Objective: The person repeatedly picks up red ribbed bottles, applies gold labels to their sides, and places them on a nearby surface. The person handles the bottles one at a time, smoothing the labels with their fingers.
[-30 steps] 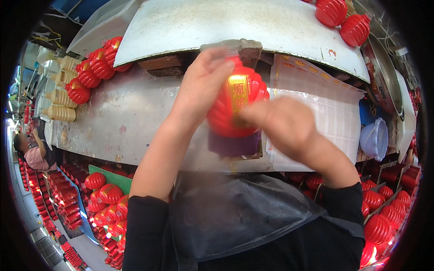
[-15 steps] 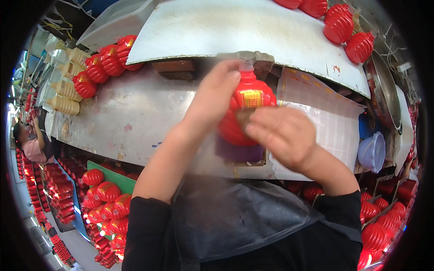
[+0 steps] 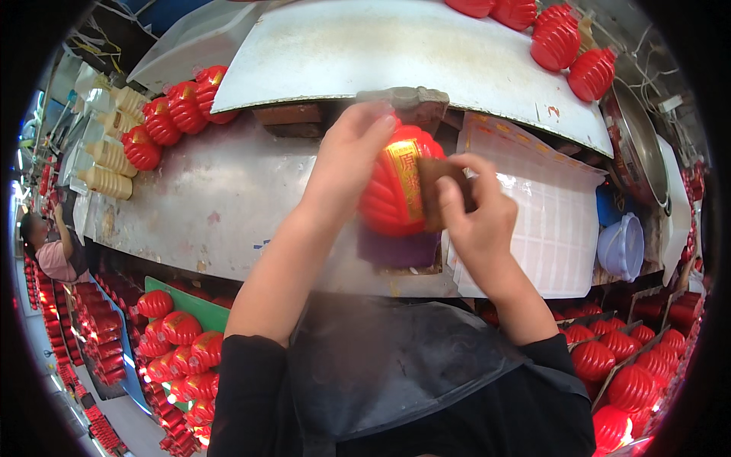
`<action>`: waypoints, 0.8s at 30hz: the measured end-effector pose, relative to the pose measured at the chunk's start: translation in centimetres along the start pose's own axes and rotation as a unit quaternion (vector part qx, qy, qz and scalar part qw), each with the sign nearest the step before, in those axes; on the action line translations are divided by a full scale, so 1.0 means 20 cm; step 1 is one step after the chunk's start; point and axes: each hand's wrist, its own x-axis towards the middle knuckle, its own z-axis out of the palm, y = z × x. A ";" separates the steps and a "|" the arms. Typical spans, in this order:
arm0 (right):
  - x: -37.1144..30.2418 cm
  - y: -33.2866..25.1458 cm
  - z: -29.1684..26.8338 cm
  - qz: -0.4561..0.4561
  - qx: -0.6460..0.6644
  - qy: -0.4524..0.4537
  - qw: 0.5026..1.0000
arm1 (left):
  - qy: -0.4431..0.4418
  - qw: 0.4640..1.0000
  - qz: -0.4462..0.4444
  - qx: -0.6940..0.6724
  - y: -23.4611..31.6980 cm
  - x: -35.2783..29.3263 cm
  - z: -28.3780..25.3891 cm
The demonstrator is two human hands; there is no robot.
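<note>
A ribbed red bottle (image 3: pixel 387 204) with a gold label (image 3: pixel 406 169) lies on a dark purple pad (image 3: pixel 400 250) at the middle of the bench. My left hand (image 3: pixel 356 145) is closed around its neck end, which the fingers mostly hide. In my right hand (image 3: pixel 481 217) is a flat brown block (image 3: pixel 440 190), gripped between thumb and fingers. One face of the block rests against the label's right side.
A white board (image 3: pixel 327 53) is raised behind the bench, with red bottles (image 3: pixel 555 42) on it. More red bottles (image 3: pixel 185 107) and cream bottles (image 3: pixel 110 156) line the left. Translucent sheeting (image 3: pixel 525 206) and a lavender bucket (image 3: pixel 622 247) are right. A co-worker (image 3: pixel 52 247) is far left.
The bottle has turned under my left hand, so a different label faces up. My right hand has drawn back and turned, bringing the brown block upright against the label's right side.
</note>
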 end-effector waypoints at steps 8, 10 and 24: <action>0.09 -0.02 0.04 -0.015 0.062 -0.069 0.996 | 0.002 1.000 0.009 0.003 -0.01 -0.01 0.01; 0.15 -0.03 0.03 0.026 -0.008 -0.034 0.999 | 0.009 1.000 0.007 0.006 -0.01 -0.02 0.01; 0.19 -0.08 -0.10 0.100 0.038 -0.070 0.992 | -0.055 0.996 0.036 0.060 0.03 -0.09 0.02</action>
